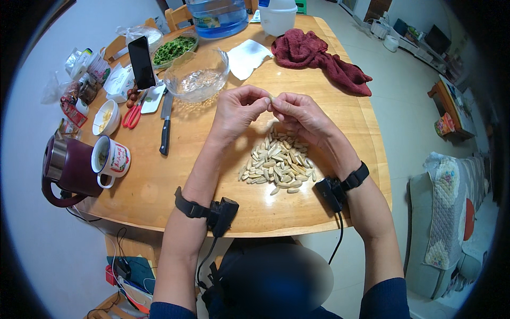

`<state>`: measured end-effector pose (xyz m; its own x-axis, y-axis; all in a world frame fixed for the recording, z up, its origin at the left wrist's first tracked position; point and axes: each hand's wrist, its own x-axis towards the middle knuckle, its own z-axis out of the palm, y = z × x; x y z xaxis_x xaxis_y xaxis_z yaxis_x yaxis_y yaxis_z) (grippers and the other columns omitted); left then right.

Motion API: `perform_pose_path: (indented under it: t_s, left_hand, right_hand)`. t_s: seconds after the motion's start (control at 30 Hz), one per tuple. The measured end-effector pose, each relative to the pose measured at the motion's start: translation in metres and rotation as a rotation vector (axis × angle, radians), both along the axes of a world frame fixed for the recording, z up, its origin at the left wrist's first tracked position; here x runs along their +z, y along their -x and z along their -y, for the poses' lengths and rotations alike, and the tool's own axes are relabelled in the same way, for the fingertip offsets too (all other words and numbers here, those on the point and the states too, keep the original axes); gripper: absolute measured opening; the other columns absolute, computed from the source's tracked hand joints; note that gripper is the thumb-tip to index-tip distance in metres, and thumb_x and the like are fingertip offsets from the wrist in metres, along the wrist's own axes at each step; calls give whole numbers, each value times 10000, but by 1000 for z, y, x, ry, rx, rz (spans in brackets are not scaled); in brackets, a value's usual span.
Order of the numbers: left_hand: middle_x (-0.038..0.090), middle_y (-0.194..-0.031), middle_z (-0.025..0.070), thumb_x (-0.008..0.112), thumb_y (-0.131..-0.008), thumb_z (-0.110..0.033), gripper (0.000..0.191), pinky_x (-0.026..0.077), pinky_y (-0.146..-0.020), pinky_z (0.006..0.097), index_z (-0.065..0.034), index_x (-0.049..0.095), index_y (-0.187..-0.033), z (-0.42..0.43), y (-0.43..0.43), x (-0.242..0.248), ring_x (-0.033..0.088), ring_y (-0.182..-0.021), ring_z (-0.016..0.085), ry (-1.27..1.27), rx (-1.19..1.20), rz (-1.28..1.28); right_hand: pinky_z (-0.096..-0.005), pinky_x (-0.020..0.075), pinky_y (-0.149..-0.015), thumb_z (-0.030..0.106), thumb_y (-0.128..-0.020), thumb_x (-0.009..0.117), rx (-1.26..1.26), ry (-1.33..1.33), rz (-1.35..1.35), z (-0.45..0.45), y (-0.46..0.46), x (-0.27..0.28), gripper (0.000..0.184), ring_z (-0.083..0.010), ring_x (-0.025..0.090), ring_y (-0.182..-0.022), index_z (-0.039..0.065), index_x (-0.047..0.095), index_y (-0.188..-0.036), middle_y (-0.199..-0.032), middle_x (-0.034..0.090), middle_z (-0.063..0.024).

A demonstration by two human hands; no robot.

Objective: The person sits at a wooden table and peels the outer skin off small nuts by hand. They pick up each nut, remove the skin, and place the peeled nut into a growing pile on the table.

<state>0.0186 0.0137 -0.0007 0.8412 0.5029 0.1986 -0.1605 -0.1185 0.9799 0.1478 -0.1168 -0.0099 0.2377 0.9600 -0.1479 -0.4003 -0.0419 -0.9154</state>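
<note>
A sunflower seed [271,98] is pinched between the fingertips of both hands, above the middle of the wooden table. My left hand [242,111] grips it from the left with thumb and forefinger, and my right hand [301,113] from the right. Below and between the wrists lies a loose pile of pale sunflower seeds in their shells [279,161], on the bare wood. Beyond my left hand stands a clear glass bowl [197,81] with a wavy rim; what lies in its bottom is hard to tell from reflections. Black cameras are strapped to both wrists.
Left of the bowl lie a kitchen knife [165,127], red-handled scissors [132,115] and an upright phone [142,63]. An enamel mug [115,157] and an electric kettle [75,167] stand at the left edge. A white paper towel [248,60] and a dark red cloth [318,58] lie behind.
</note>
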Motion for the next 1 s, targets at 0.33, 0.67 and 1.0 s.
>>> perform_pose_path:
  t_s: [0.33, 0.67, 1.0]
  left_hand:
    - [648, -721, 37, 645, -790, -21, 66, 434, -546, 186, -2, 646, -854, -1, 3, 3, 570, -632, 62, 125, -52, -21]
    - [606, -674, 22, 615, -793, -49, 70, 389, -459, 188, -12, 608, -853, 0, 7, 9, 508, -537, 53, 159, -148, -74]
    - [550, -612, 39, 613, -761, -60, 95, 323, -359, 200, -26, 525, -758, -1, 1, 2, 445, -440, 60, 289, -13, -157]
  right_hand:
    - [-138, 266, -442, 256, -890, 613, 79, -24, -55, 2, 1, 2, 175, 2, 378, -517, 81, 613, -880, -663, 501, 71]
    - [-137, 290, -449, 273, -887, 618, 165, 17, -71, 5, 2, 5, 193, -1, 393, -521, 80, 622, -876, -635, 498, 75]
    - [-242, 331, -467, 281, -962, 488, -142, -90, 855, -3, 22, 6, 278, -62, 398, -542, 37, 530, -836, -602, 437, 25]
